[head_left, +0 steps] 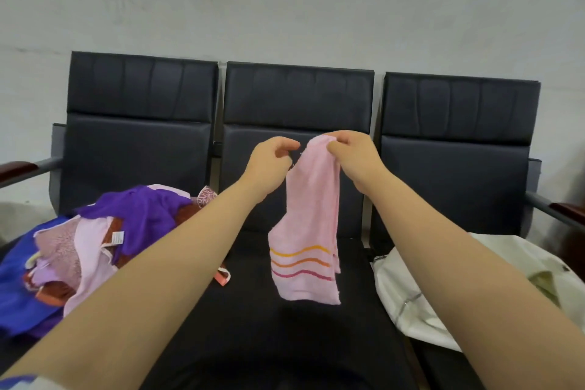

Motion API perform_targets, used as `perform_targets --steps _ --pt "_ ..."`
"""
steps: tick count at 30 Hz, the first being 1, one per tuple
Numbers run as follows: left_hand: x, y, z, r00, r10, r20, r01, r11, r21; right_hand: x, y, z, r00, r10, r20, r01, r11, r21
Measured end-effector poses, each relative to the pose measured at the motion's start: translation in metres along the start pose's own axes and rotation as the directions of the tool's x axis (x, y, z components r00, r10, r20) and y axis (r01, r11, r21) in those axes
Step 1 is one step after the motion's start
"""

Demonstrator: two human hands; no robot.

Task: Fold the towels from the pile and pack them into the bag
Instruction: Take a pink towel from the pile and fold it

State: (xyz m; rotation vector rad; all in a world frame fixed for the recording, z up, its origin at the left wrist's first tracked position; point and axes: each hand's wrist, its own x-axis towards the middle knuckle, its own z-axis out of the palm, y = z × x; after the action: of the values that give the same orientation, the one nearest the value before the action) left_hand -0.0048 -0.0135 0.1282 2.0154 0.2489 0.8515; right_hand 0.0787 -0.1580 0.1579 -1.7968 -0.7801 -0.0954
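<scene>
- Our right hand [351, 152] pinches the top of the pink towel [307, 231], which hangs bunched and narrow in the air above the middle chair [285, 342]. A single pinch like this could slip and drop it in a heap.
- Our left hand [272, 161] is curled just beside the towel's upper edge, and we cannot tell whether it grips the cloth or only comes near it. If it catches mid-edge instead of a corner, the towel would open skewed and the fold would come out crooked.
- The striped lower end turns in on itself, so folding before we shake it flat would likely trap a crease.
- The pile [95, 241] sprawls over the left chair [136, 161], close under our left forearm. A wide sweep could drag loose towels off the front.
- The bag [474, 279] lies slumped on the right chair [452, 174], and we cannot make out its mouth. A folded towel pushed in one-handed may come undone.
</scene>
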Motion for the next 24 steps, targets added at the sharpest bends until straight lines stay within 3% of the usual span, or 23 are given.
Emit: perform_targets --steps 2,5,8,11,15,17,19,21,24 --pt "0.001 -0.016 -0.004 0.998 0.045 0.039 -0.053 0.976 0.211 -0.004 -0.005 -0.007 0.997 -0.058 0.047 0.056 0.998 0.026" --pt "-0.003 -0.03 -0.01 0.944 -0.065 0.323 0.013 0.987 0.16 -0.004 -0.01 -0.019 0.993 -0.1 0.056 0.101 0.995 -0.009" --pt "-0.009 -0.027 -0.012 0.889 -0.051 0.454 0.024 0.998 0.064 -0.002 -0.011 -0.028 0.994 -0.109 0.017 0.11 0.989 -0.099" --pt "-0.015 -0.023 -0.004 0.893 0.026 0.448 0.016 0.996 -0.089 0.0 -0.008 -0.033 0.99 -0.124 -0.071 0.115 0.985 -0.125" --pt "-0.022 -0.02 0.005 0.907 0.221 0.36 -0.291 0.944 0.155 0.001 0.001 -0.047 0.975 -0.192 -0.109 0.162 0.958 -0.238" --pt "-0.017 -0.021 0.0 0.919 0.228 0.321 -0.314 0.916 0.25 0.0 0.005 -0.061 0.973 -0.226 -0.044 0.187 0.887 -0.423" --pt "-0.007 -0.021 -0.007 0.929 0.185 0.32 -0.291 0.9 0.324 -0.002 0.006 -0.073 0.97 -0.217 0.11 0.236 0.735 -0.636" --pt "0.004 -0.018 -0.013 0.915 0.17 0.366 -0.335 0.825 0.455 -0.003 0.007 -0.078 0.955 -0.19 0.229 0.297 0.603 -0.74" --pt "0.015 -0.007 -0.019 0.88 0.214 0.424 -0.441 0.698 0.564 -0.004 0.012 -0.082 0.948 -0.194 0.25 0.317 0.595 -0.738"
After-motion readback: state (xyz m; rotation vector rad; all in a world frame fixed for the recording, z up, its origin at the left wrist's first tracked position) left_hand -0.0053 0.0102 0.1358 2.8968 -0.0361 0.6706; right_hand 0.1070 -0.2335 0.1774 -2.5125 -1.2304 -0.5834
